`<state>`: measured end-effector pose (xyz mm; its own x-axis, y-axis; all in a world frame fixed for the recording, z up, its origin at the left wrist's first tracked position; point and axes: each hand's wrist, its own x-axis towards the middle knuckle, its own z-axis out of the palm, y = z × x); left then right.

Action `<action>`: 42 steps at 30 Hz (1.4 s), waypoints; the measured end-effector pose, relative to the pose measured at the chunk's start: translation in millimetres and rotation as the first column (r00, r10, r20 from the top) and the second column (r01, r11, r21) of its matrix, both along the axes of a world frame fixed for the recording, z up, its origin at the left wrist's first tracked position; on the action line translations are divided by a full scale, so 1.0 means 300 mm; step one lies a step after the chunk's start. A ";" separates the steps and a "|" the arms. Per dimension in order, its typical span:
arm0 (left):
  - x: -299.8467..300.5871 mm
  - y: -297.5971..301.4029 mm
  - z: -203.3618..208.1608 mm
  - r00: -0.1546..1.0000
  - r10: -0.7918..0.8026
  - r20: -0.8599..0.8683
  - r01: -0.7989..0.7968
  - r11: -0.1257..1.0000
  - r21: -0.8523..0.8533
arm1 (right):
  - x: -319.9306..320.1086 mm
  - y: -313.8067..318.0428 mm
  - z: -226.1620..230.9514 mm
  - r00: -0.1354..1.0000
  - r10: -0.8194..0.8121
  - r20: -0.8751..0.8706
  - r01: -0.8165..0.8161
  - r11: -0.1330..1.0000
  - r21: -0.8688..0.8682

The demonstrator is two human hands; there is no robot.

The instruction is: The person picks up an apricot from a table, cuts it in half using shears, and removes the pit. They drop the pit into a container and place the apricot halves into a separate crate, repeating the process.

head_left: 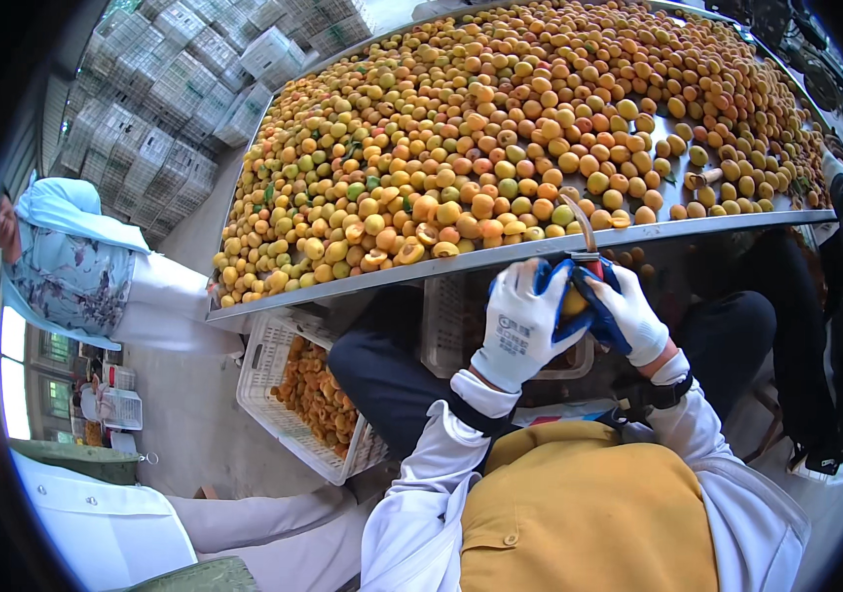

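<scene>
My left hand (pixel 525 321), in a white glove with blue fingers, is closed on an orange-yellow apricot (pixel 573 302), partly hidden by the fingers. Gloved the same way, my right hand (pixel 628 314) grips a knife (pixel 587 232) with a red and dark handle. Its thin curved blade points up and away, over the table's near edge. Both hands meet just in front of that edge, above my lap, fingers close together around the fruit. Whether the knife touches this apricot cannot be made out. Beyond them, apricots (pixel 421 128) cover the metal table (pixel 500 255), some cut open near the rim.
A white crate (pixel 261 380) of apricot halves (pixel 318 395) stands left of my knees. Another crate (pixel 441 331) sits beneath the table edge. People are at the left (pixel 76 257), lower left (pixel 115 518) and right (pixel 836 345). Stacked crates (pixel 165 89) fill the far left.
</scene>
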<state>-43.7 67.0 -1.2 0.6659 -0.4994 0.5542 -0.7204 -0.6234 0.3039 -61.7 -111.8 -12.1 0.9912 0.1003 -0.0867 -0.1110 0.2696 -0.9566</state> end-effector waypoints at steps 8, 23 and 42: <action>-0.006 -0.001 -0.068 0.993 -0.104 -0.053 0.089 0.969 -0.231 | -0.027 0.053 -0.042 0.997 -0.050 0.064 0.052 0.998 -0.029; 0.079 0.045 -0.079 0.436 -0.737 -0.516 -0.646 0.143 -0.750 | 0.024 0.113 -0.050 0.971 0.051 -0.232 -0.010 0.984 0.178; 0.288 0.437 -0.106 0.710 0.541 -0.451 -0.702 0.597 -0.388 | 0.227 0.345 0.181 0.977 -0.112 -0.183 0.134 0.985 0.111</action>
<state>42.6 198.3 -33.1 0.8559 0.3902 0.3393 -0.0558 -0.5826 0.8108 6.4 -8.4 42.1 0.9669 -0.0012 -0.2551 -0.2327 0.4055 -0.8840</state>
